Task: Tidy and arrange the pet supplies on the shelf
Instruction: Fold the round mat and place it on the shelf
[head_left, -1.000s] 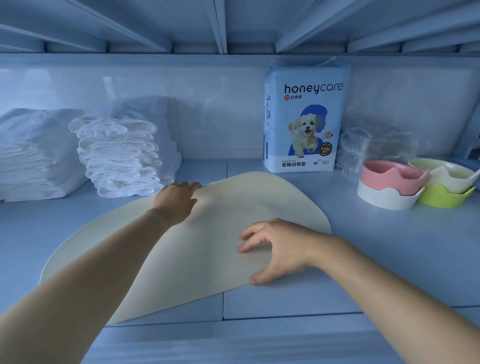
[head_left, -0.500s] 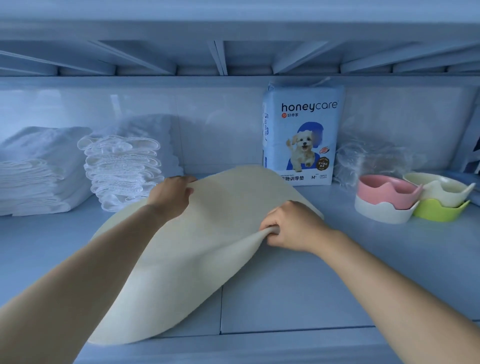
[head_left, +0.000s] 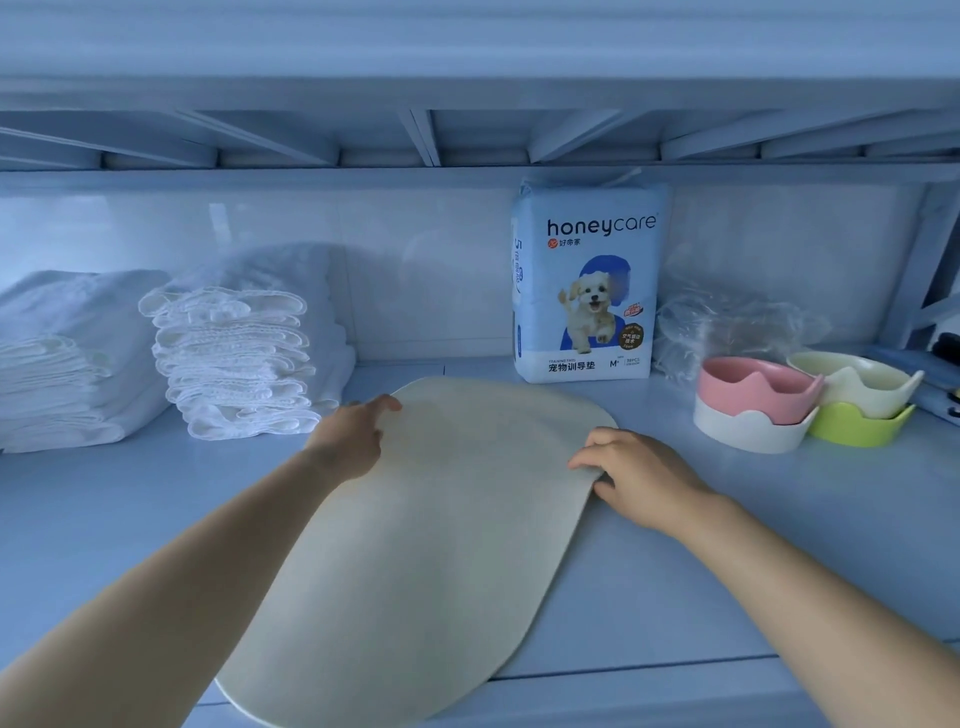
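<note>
Bare arms outstretched; left hand (head_left: 353, 434) palm-down, right hand (head_left: 639, 475) in a pinch on the mat (head_left: 441, 545) edge.

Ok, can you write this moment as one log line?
step: arranging mat | left hand: on mat's left edge, grip unclear | right hand: pinches mat's right edge | mat: lying on shelf

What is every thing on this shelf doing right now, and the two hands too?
cream mat, lying on the shelf
left hand, resting on the mat's left edge
right hand, pinching the mat's right edge
honeycare pack, upright
white pads, folded and stacked
pink bowl, nested in white bowl
cream bowl, nested in green bowl
plastic bag, crumpled
</note>
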